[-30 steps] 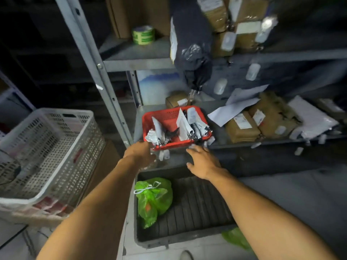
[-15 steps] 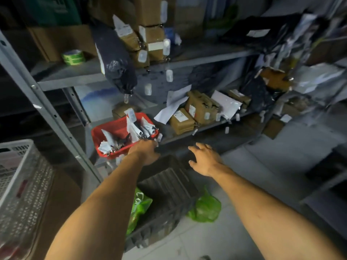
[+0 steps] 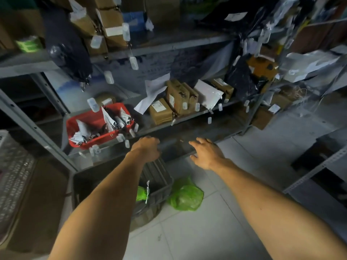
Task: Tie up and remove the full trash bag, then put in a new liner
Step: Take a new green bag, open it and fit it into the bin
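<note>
A dark grey ribbed bin [image 3: 157,182] stands on the floor under the metal shelf, partly hidden by my left arm. A tied green bag [image 3: 141,193] lies inside it, mostly covered. Another green bag [image 3: 185,196] sits on the white tiles just right of the bin. My left hand [image 3: 147,150] hovers above the bin's far edge, fingers curled with nothing visible in them. My right hand [image 3: 205,153] is stretched out to the right of it, fingers spread, holding nothing.
A red basket [image 3: 88,126] of clips and tags sits on the low shelf [image 3: 187,121], with brown parcels [image 3: 169,107] beside it. A white mesh crate [image 3: 13,177] stands at left over a cardboard box. More shelving [image 3: 319,166] rises at right.
The view has swung right and back. Both hands have moved away from the red basket toward the right. The bin now sits lower in view, and the second green bag shows fully.
</note>
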The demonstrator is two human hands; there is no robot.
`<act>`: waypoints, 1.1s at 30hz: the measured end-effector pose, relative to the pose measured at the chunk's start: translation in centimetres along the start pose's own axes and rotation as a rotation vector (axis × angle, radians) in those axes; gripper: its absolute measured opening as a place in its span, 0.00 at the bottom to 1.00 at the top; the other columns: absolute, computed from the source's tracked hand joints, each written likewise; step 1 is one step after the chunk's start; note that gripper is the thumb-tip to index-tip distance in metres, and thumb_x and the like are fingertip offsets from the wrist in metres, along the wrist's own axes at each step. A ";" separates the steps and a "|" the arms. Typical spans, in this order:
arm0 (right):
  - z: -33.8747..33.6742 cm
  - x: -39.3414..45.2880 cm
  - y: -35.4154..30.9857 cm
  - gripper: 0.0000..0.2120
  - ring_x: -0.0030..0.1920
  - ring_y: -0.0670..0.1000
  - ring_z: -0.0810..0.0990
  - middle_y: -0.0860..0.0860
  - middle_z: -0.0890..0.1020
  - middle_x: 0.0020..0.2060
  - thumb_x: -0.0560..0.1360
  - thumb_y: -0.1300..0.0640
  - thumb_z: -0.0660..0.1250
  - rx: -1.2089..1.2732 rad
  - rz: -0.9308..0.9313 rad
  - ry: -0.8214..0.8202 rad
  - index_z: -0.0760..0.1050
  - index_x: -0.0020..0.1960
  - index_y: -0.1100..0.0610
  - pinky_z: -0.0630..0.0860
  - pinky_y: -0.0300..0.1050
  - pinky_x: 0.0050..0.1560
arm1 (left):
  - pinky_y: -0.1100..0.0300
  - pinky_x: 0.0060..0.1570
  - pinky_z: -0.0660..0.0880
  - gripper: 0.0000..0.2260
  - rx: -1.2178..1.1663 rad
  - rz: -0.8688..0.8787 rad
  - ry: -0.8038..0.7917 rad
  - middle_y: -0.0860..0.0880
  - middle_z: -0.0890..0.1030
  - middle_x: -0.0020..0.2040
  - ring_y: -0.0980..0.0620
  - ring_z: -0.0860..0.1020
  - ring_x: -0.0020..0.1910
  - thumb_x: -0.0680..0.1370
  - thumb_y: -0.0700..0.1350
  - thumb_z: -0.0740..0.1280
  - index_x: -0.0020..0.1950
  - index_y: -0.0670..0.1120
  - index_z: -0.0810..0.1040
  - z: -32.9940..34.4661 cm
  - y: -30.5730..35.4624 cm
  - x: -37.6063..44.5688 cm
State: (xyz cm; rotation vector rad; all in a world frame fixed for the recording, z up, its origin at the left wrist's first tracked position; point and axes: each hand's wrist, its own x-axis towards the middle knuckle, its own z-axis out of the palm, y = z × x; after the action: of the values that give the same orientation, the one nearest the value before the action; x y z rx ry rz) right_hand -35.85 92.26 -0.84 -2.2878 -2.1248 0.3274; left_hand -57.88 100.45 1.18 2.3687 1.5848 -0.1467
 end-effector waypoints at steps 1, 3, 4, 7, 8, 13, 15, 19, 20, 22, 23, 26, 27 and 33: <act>0.1 0.1 0.9 0.30 0.73 0.59 0.63 0.54 0.63 0.75 0.76 0.45 0.63 -0.003 -0.011 -0.002 0.60 0.76 0.48 0.66 0.55 0.71 | 0.48 0.57 0.74 0.16 -0.004 -0.008 0.002 0.43 0.79 0.60 0.40 0.77 0.59 0.74 0.52 0.65 0.61 0.50 0.78 0.3 0.9 0.1; 0.2 0.1 2.6 0.30 0.72 0.59 0.64 0.54 0.63 0.75 0.76 0.45 0.63 -0.003 -0.031 -0.013 0.60 0.76 0.49 0.66 0.55 0.71 | 0.48 0.58 0.75 0.16 -0.016 -0.027 -0.012 0.42 0.79 0.60 0.40 0.77 0.59 0.75 0.50 0.64 0.61 0.49 0.78 0.9 2.5 0.1; 0.4 0.2 3.3 0.30 0.72 0.59 0.64 0.54 0.64 0.75 0.76 0.46 0.63 0.000 -0.039 -0.020 0.61 0.76 0.48 0.66 0.55 0.70 | 0.47 0.59 0.75 0.16 -0.021 -0.038 -0.017 0.42 0.78 0.60 0.40 0.76 0.60 0.75 0.50 0.64 0.62 0.49 0.78 1.3 3.1 0.1; 0.9 0.3 5.3 0.30 0.72 0.59 0.65 0.54 0.64 0.74 0.76 0.46 0.63 0.002 -0.049 -0.045 0.60 0.75 0.48 0.67 0.56 0.70 | 0.46 0.60 0.75 0.18 -0.025 -0.056 -0.031 0.42 0.77 0.62 0.39 0.75 0.62 0.75 0.50 0.64 0.64 0.49 0.76 2.3 4.7 0.4; 1.1 0.5 5.8 0.30 0.72 0.59 0.64 0.54 0.64 0.75 0.76 0.46 0.63 0.003 -0.053 -0.052 0.60 0.76 0.48 0.66 0.56 0.70 | 0.47 0.60 0.75 0.18 -0.024 -0.055 -0.039 0.42 0.77 0.62 0.39 0.75 0.61 0.74 0.50 0.65 0.64 0.49 0.77 2.6 5.1 0.7; 1.9 2.4 8.8 0.31 0.73 0.58 0.63 0.54 0.62 0.76 0.75 0.46 0.63 0.010 -0.046 -0.066 0.60 0.76 0.48 0.64 0.53 0.71 | 0.48 0.59 0.75 0.19 -0.010 -0.056 -0.093 0.44 0.76 0.64 0.41 0.75 0.62 0.75 0.52 0.66 0.64 0.50 0.76 3.9 7.0 4.2; 2.4 3.5 10.2 0.31 0.74 0.58 0.62 0.55 0.62 0.76 0.76 0.46 0.63 0.019 -0.035 -0.075 0.60 0.76 0.49 0.64 0.53 0.71 | 0.49 0.59 0.74 0.20 0.002 -0.043 -0.119 0.43 0.76 0.65 0.41 0.74 0.63 0.75 0.53 0.66 0.65 0.50 0.75 4.6 7.7 6.3; 3.5 5.6 12.9 0.30 0.72 0.59 0.63 0.56 0.65 0.74 0.75 0.47 0.64 0.037 0.001 -0.088 0.63 0.74 0.52 0.66 0.54 0.69 | 0.48 0.65 0.70 0.25 -0.005 -0.020 -0.181 0.43 0.72 0.70 0.41 0.71 0.67 0.76 0.55 0.66 0.72 0.51 0.70 6.2 8.9 11.1; 4.0 6.1 13.5 0.29 0.71 0.60 0.64 0.57 0.66 0.73 0.74 0.48 0.64 0.040 0.013 -0.096 0.63 0.74 0.52 0.67 0.54 0.69 | 0.48 0.66 0.69 0.25 -0.007 -0.018 -0.195 0.43 0.70 0.71 0.40 0.70 0.69 0.76 0.55 0.66 0.72 0.52 0.69 6.7 9.2 12.3; 5.1 7.2 14.9 0.29 0.71 0.60 0.65 0.57 0.67 0.72 0.74 0.48 0.64 0.051 0.037 -0.118 0.64 0.73 0.52 0.67 0.53 0.68 | 0.47 0.67 0.69 0.25 -0.013 -0.007 -0.209 0.43 0.69 0.72 0.40 0.69 0.70 0.76 0.54 0.66 0.72 0.51 0.70 7.9 9.8 14.4; 5.7 7.8 15.5 0.29 0.71 0.60 0.66 0.57 0.67 0.72 0.74 0.48 0.64 0.056 0.051 -0.130 0.64 0.74 0.52 0.67 0.53 0.68 | 0.47 0.66 0.70 0.24 -0.015 0.005 -0.221 0.42 0.70 0.72 0.39 0.69 0.69 0.76 0.54 0.66 0.71 0.51 0.71 8.6 10.2 15.5; 8.1 9.5 17.2 0.29 0.71 0.59 0.65 0.57 0.67 0.72 0.74 0.47 0.64 0.080 0.086 -0.160 0.63 0.74 0.52 0.67 0.53 0.68 | 0.46 0.64 0.71 0.23 -0.014 0.023 -0.290 0.41 0.70 0.70 0.38 0.71 0.67 0.76 0.53 0.66 0.71 0.49 0.71 11.0 11.1 18.1; 9.1 10.2 17.7 0.30 0.72 0.59 0.64 0.56 0.66 0.73 0.74 0.47 0.64 0.093 0.100 -0.170 0.63 0.74 0.51 0.67 0.52 0.68 | 0.46 0.64 0.71 0.24 -0.010 0.021 -0.305 0.40 0.69 0.70 0.37 0.71 0.67 0.76 0.52 0.66 0.71 0.48 0.71 12.1 11.4 19.1; 17.6 13.0 20.9 0.29 0.72 0.59 0.64 0.56 0.66 0.73 0.74 0.49 0.64 0.163 0.126 -0.260 0.63 0.74 0.50 0.67 0.52 0.67 | 0.47 0.65 0.71 0.23 -0.094 -0.025 -0.369 0.40 0.71 0.70 0.37 0.71 0.67 0.77 0.52 0.64 0.70 0.48 0.70 20.5 12.7 23.2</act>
State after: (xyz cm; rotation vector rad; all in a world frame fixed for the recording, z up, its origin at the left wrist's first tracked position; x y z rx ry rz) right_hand -17.09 100.91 -22.97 -2.4015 -1.9698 0.8097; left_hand -35.65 110.58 -21.71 2.1021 1.4110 -0.4738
